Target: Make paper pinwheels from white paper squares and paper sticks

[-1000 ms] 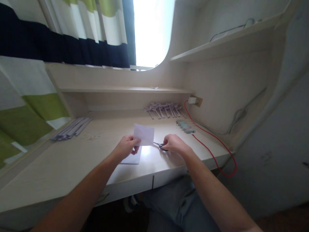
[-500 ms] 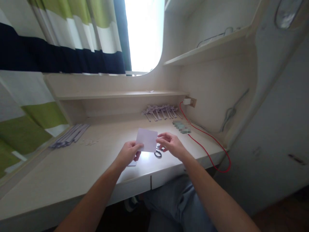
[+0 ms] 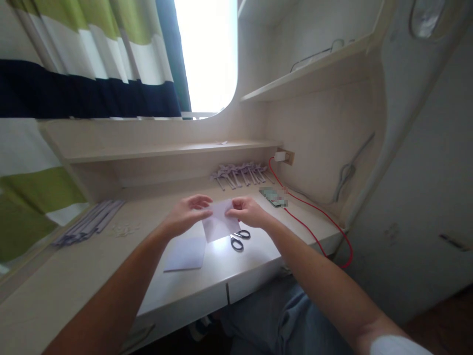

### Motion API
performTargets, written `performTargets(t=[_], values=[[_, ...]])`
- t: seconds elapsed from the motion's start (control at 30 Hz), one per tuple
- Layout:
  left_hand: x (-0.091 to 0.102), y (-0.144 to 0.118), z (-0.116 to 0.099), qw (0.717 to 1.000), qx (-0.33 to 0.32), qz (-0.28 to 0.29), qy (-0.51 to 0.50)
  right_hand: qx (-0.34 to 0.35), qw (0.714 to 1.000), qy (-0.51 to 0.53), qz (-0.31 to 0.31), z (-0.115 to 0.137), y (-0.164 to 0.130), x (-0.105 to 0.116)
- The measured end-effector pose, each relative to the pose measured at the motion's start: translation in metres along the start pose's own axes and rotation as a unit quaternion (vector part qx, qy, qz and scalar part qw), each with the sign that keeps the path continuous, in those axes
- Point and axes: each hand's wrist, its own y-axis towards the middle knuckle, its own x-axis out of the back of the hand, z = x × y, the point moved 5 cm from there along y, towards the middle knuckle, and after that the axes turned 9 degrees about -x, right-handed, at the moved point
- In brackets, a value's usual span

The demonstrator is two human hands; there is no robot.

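A square sheet of pale lilac paper (image 3: pixel 219 228) is held up over the desk, pinched at its upper right edge between the thumb and fingers of my right hand (image 3: pixel 248 212). At the sheet's upper left, my left hand (image 3: pixel 186 214) has thumb and fingers apart; whether the thumb touches the paper I cannot tell. A stack of the same lilac paper (image 3: pixel 185 254) lies on the desk below my left hand. Black-handled scissors (image 3: pixel 237 243) lie just beneath the held sheet, their blades partly hidden by it.
Several lilac paper flowers on stems (image 3: pixel 238 173) lie at the back. Rolled lilac paper strips (image 3: pixel 90 222) and small pale pieces (image 3: pixel 123 230) are at the left. A blurred-out phone-like object (image 3: pixel 273 197) with a red cable (image 3: pixel 306 228) lies on the desk (image 3: pixel 148 291) at right.
My left hand has let go of the sheet and moved up and left, uncovering the stack. My right hand now grips the sheet, which has turned and tilted. The view has shifted slightly.
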Motion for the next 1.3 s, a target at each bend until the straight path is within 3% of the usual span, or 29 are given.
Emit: performTargets(t=[0.13, 0.33, 0.43, 0.57, 0.63, 0.83, 0.9, 1.03, 1.1, 1.3], values=[[0.003, 0.025, -0.016, 0.999, -0.013, 0.048, -0.004, 0.025, 0.999, 0.001, 0.022, 0.023, 0.009, 0.009], [-0.001, 0.035, -0.009, 0.997, 0.008, -0.004, -0.078, 0.065, 0.998, 0.021, -0.010, 0.034, 0.022, 0.012], [0.006, 0.041, -0.006, 0.995, 0.034, 0.007, -0.088, 0.084, 0.996, 0.007, -0.013, 0.042, 0.041, 0.013], [0.026, 0.054, -0.014, 0.995, 0.043, 0.087, 0.001, 0.111, 0.993, -0.022, 0.038, 0.067, 0.068, 0.014], [0.035, 0.060, -0.016, 0.992, 0.046, 0.115, -0.004, 0.127, 0.988, -0.043, 0.078, 0.080, 0.077, 0.012], [0.042, 0.072, -0.005, 0.991, 0.050, 0.121, -0.032, 0.162, 0.977, -0.038, 0.135, 0.094, 0.093, 0.003], [0.043, 0.074, -0.003, 0.993, 0.051, 0.100, -0.028, 0.184, 0.976, -0.035, 0.110, 0.095, 0.096, 0.005], [0.057, 0.075, -0.009, 0.997, 0.042, -0.057, -0.035, 0.239, 0.967, -0.046, -0.068, 0.106, 0.086, 0.027], [0.061, 0.071, -0.017, 0.993, 0.027, -0.108, -0.046, 0.246, 0.959, -0.074, -0.116, 0.112, 0.071, 0.036], [0.063, 0.057, -0.038, 0.987, -0.002, -0.138, -0.083, 0.251, 0.942, -0.221, 0.033, 0.128, 0.030, 0.020]])
